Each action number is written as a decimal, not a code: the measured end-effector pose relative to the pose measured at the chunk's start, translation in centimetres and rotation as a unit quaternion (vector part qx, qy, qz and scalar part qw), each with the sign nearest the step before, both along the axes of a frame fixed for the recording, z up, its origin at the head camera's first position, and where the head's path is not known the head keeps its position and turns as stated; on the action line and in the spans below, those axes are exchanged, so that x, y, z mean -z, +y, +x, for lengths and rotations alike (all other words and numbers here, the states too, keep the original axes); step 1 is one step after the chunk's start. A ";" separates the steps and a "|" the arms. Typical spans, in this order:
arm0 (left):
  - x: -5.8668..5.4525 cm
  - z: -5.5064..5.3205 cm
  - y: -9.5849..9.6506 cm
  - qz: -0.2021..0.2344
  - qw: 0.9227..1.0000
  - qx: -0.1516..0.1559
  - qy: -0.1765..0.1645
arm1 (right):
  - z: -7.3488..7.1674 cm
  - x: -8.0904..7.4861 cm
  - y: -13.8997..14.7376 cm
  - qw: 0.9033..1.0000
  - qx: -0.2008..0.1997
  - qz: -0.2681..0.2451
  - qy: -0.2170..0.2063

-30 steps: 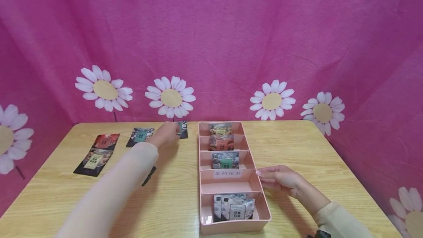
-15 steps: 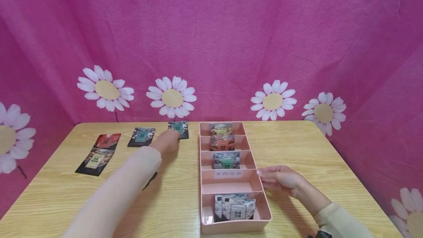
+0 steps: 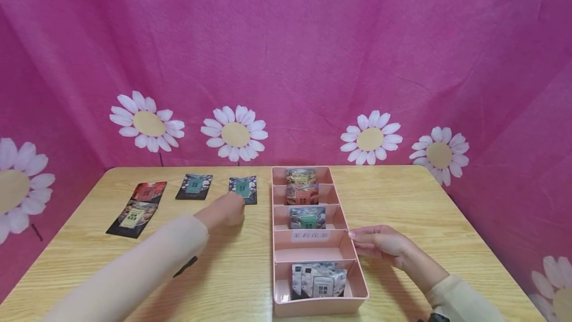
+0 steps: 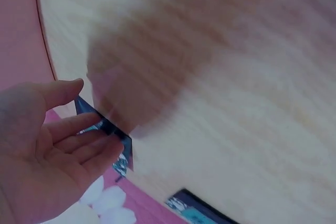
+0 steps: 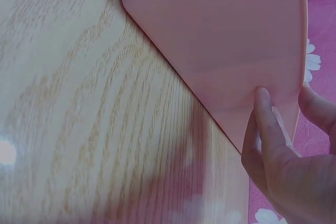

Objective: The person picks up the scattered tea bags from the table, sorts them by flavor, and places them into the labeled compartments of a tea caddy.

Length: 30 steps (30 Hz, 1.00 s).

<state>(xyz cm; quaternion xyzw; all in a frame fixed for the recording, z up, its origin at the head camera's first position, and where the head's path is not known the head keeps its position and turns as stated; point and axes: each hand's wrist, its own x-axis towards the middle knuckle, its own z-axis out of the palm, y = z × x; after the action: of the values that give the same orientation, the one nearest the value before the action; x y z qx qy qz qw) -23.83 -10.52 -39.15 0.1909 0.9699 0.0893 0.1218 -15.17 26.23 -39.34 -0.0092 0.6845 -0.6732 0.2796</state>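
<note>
My left hand (image 3: 225,210) rests its fingers on the near edge of a dark tea sachet with a green label (image 3: 243,189), flat on the table. In the left wrist view its fingers (image 4: 86,140) lie fairly straight over the sachet, the thumb held apart. At the right side of a pink divided tray (image 3: 319,307), my right hand (image 3: 380,242) touches the rim and outer wall; the right wrist view shows straight fingers (image 5: 265,124) against that wall. Tea sachets stand in several compartments, among them white ones (image 3: 321,284). One compartment with a lettered label (image 3: 310,235) holds none.
Another green-labelled sachet (image 3: 194,187) lies at the back left of the wooden table (image 3: 250,272). Left of it, a red sachet (image 3: 149,192) and a yellow-labelled sachet (image 3: 131,218) lie end to end. A pink flowered curtain (image 3: 304,63) hangs behind the table.
My left hand has drawn the green-labelled sachet from the table's back edge toward me. The right hand stays at the tray's side.
</note>
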 end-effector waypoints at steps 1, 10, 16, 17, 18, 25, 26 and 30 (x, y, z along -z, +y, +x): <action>0.1 0.4 0.0 0.005 1.000 -0.003 -0.002 | 0.0 0.0 0.0 1.000 -0.001 -0.004 -0.001; 0.7 4.9 0.1 0.025 1.000 -0.010 0.009 | 0.0 0.0 -0.2 1.000 -0.002 -0.002 0.001; 0.9 7.8 0.2 0.044 0.998 -0.026 0.020 | 0.0 0.0 -0.3 1.000 0.001 0.004 0.001; 0.9 8.2 0.2 0.047 0.998 -0.029 0.024 | 0.0 0.0 -0.3 1.000 0.001 0.004 0.000; 1.0 8.6 0.2 0.047 0.998 -0.031 0.028 | 0.0 0.0 -0.3 1.000 0.002 0.005 0.000; 0.8 9.9 0.1 0.038 0.996 -0.055 0.051 | 0.0 0.0 -0.2 1.000 0.005 0.010 -0.001; 0.7 9.9 0.1 0.036 0.996 -0.058 0.061 | 0.0 0.0 -0.1 1.000 0.005 0.011 -0.001; 0.7 9.0 -0.2 0.033 0.992 -0.063 0.105 | 0.1 -0.1 -0.1 1.000 0.004 0.015 -0.004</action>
<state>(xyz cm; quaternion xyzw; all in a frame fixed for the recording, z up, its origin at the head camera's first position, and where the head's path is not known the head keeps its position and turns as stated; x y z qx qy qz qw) -14.86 -10.72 -39.84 0.1416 0.9840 0.1083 0.0067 -15.10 26.16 -39.25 0.0000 0.6935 -0.6639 0.2799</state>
